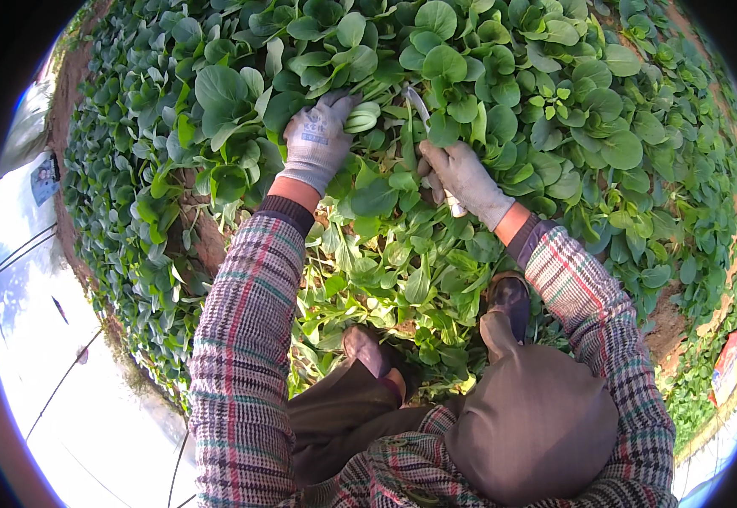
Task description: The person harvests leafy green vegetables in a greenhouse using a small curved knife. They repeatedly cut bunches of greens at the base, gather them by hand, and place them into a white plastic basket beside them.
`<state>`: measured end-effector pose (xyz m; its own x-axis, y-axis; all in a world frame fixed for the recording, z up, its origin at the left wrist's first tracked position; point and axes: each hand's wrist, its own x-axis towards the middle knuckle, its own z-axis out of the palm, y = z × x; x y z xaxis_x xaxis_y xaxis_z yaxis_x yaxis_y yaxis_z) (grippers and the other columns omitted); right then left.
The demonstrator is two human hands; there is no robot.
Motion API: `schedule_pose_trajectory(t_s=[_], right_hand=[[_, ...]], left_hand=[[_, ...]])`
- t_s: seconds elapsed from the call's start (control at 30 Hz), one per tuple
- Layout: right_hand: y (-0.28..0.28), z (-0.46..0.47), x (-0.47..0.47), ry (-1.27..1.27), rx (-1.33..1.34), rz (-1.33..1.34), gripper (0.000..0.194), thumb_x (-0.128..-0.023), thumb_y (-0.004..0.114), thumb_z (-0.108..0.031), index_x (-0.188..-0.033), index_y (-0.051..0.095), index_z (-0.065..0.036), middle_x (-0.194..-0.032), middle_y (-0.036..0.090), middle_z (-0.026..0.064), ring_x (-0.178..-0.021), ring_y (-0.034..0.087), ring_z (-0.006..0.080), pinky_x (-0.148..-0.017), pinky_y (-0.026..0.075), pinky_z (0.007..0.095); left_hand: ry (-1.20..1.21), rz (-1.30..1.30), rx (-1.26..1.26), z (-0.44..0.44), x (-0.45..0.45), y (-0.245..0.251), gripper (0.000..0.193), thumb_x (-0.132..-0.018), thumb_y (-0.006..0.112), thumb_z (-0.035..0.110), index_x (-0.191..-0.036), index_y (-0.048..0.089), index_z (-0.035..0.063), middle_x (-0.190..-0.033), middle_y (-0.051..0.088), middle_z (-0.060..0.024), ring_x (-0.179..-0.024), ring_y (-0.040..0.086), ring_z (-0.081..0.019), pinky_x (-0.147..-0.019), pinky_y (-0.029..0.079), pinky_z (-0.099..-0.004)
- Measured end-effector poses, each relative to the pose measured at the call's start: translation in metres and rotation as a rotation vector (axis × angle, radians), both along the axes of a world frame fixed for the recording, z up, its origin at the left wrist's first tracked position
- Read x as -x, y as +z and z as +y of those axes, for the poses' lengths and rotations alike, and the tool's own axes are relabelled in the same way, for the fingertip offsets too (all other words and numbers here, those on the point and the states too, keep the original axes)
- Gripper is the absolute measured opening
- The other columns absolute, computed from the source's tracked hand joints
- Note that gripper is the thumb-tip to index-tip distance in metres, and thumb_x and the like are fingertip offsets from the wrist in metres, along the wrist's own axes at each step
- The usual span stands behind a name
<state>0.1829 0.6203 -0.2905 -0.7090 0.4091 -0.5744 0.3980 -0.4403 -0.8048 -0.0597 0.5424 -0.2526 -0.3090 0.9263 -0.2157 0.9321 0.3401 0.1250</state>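
Note:
Both hands wear pale knitted work gloves. My left hand (pixel 320 136) is closed around the pale green stalks of a leafy green plant (pixel 363 118), whose cut-looking base points right. Its leaves are partly hidden by the hand and by neighbouring plants. To the right, my right hand (pixel 454 171) grips the handle of a small curved knife (pixel 418 105). The blade points up and away, among the stems, apart from my left hand. The handle's pale end shows below the palm.
Dense leafy greens (pixel 597 108) grow around both hands. Loose leaves and stems (pixel 394 273) cover the ground before my shoes (pixel 368 352). Bare soil (pixel 206 238) shows at left. Plastic sheeting (pixel 57 355) with dark cords lines the left edge. A colourful bag (pixel 733 359) lies at far right.

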Motion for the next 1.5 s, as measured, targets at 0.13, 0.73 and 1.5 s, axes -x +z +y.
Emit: schedule_pose_trajectory(t_s=[0.13, 0.73, 1.5], right_hand=[[-0.020, 0.002, 0.012, 0.184, -0.170, 0.047, 0.017, -0.108, 0.048, -0.018, -0.104, 0.059, -0.005, -0.072, 0.061, 0.0068, -0.057, 0.066, 0.0161, -0.050, 0.054, 0.0315], [0.042, -0.019, -0.016, -0.278, 0.005, 0.081, 0.028, -0.103, 0.064, -0.022, -0.119, 0.064, 0.000, -0.079, 0.063, 0.0007, -0.053, 0.052, 0.0064, -0.047, 0.045, 0.0242], [0.130, -0.069, -0.007, 0.072, 0.215, 0.184, 0.051, -0.092, 0.081, -0.020, -0.135, 0.061, -0.001, -0.085, 0.068, 0.0010, -0.057, 0.058, 0.0058, -0.050, 0.048, 0.0220]], left_hand=[[0.191, -0.099, 0.071, 0.003, 0.005, -0.006, 0.051, -0.082, 0.074, 0.020, -0.132, 0.068, 0.0268, -0.119, 0.073, -0.0132, -0.106, 0.071, -0.0373, -0.092, 0.057, -0.0482], [0.071, -0.214, -0.176, -0.026, 0.012, 0.063, 0.036, -0.077, 0.082, 0.022, -0.112, 0.074, 0.0145, -0.109, 0.075, -0.0080, -0.091, 0.074, -0.0307, -0.082, 0.060, -0.0421], [0.577, -1.038, -0.005, -0.122, -0.095, 0.100, 0.044, -0.076, 0.090, 0.009, -0.114, 0.070, 0.0012, -0.104, 0.074, -0.0016, -0.091, 0.069, -0.0105, -0.083, 0.058, -0.0298]])
